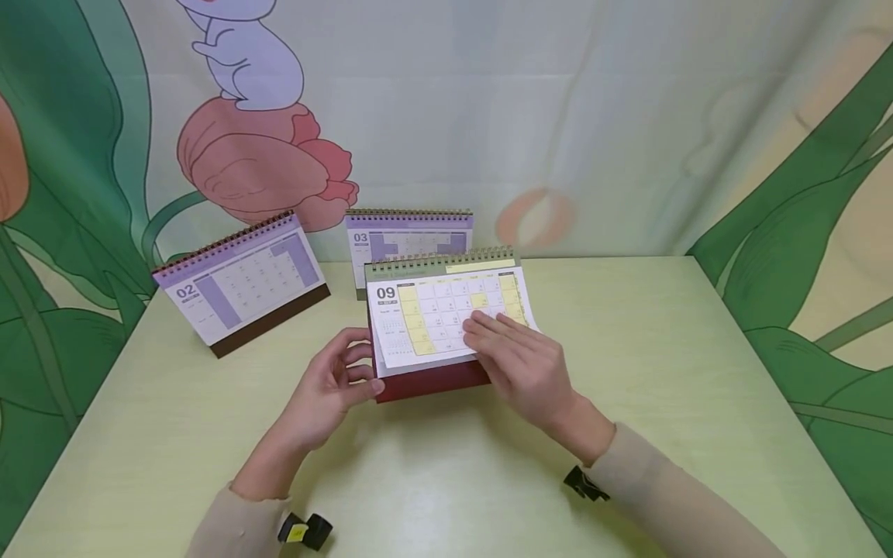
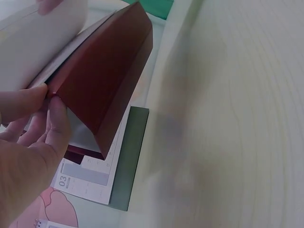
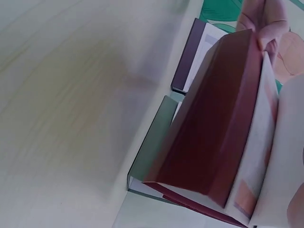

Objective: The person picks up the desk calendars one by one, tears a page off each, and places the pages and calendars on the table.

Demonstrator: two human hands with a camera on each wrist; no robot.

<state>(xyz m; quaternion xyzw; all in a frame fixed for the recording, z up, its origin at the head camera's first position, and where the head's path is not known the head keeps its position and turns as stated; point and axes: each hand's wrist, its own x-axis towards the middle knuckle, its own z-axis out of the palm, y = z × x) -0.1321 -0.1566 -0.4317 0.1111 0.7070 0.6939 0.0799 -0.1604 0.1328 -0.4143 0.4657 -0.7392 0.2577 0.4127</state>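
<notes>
A desk calendar showing page 09 leans back on its dark red stand, tilted on the table. My left hand grips its lower left edge, thumb in front and fingers behind. The straight fingers of my right hand lie on the front of the page, near its lower right part; the thumb is hidden in the head view. The page's lower edge bows away from the sheets behind it, as the right wrist view shows with the lifted page.
A purple calendar showing 02 stands at the back left. Another purple calendar showing 03 stands behind the red one, partly covered by it. A patterned curtain hangs along the table's far edge.
</notes>
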